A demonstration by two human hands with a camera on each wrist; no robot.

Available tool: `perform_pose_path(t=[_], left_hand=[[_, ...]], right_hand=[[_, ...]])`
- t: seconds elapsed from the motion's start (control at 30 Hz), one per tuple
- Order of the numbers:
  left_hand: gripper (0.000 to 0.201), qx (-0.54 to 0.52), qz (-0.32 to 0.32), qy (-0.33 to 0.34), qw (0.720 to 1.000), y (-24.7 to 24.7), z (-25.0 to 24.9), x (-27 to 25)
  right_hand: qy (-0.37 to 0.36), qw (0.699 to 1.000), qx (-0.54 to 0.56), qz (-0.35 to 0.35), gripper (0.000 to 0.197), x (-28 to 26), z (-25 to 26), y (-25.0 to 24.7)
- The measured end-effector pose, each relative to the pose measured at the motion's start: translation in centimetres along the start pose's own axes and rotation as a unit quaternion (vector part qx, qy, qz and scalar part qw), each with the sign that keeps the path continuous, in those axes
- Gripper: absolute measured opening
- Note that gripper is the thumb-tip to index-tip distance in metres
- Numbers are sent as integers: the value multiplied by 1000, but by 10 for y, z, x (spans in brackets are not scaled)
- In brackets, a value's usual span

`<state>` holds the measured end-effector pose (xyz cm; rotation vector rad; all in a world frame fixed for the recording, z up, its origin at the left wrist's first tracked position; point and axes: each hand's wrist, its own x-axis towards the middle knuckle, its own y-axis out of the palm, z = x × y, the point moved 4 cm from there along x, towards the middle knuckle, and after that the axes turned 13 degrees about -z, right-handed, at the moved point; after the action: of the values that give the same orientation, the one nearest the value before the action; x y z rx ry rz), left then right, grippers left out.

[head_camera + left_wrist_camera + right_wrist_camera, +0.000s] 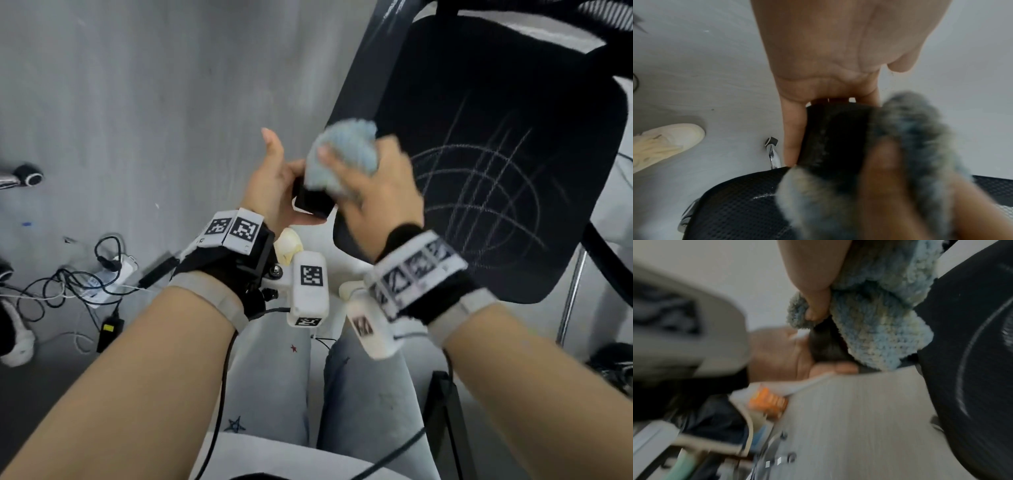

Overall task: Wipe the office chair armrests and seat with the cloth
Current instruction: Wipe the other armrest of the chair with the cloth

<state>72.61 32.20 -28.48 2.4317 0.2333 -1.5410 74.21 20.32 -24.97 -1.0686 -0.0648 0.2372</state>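
Note:
The black office chair's left armrest (313, 202) runs up and away beside the black mesh seat (496, 171), which carries white chalk-like lines. My left hand (270, 181) grips the armrest's near end, fingers curled under it and thumb raised. In the left wrist view the left hand (828, 56) wraps the armrest (834, 129) above the seat (735, 211). My right hand (376, 192) holds a bunched light-blue fluffy cloth (342, 147) against the armrest's top. The right wrist view is blurred but shows the cloth (879, 321) on the armrest (824, 345), with the seat (972, 353) to the right.
Tangled cables and a power strip (102, 274) lie on the grey floor at the left, with a chair caster (29, 174) beyond them. A chrome chair leg (572, 291) stands at the right. My legs (274, 377) are below, and a pale shoe (663, 142) is on the floor.

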Motion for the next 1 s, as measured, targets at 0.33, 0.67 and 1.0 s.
perform_pose_path(t=[0.33,0.67,1.0], left_hand=[[86,-82,-11,-2,997,-5,18,0],[100,-99,15,-50,994,-10,33,-3],[98,-149,49,-72,985,1,48,-17]], right_hand=[[-2,999,-25,-37,39,11,-9,-16],[-159,977,-124,-69,42,-22,5,11],[-316,936,-110,-112,39,-63,-6,21]])
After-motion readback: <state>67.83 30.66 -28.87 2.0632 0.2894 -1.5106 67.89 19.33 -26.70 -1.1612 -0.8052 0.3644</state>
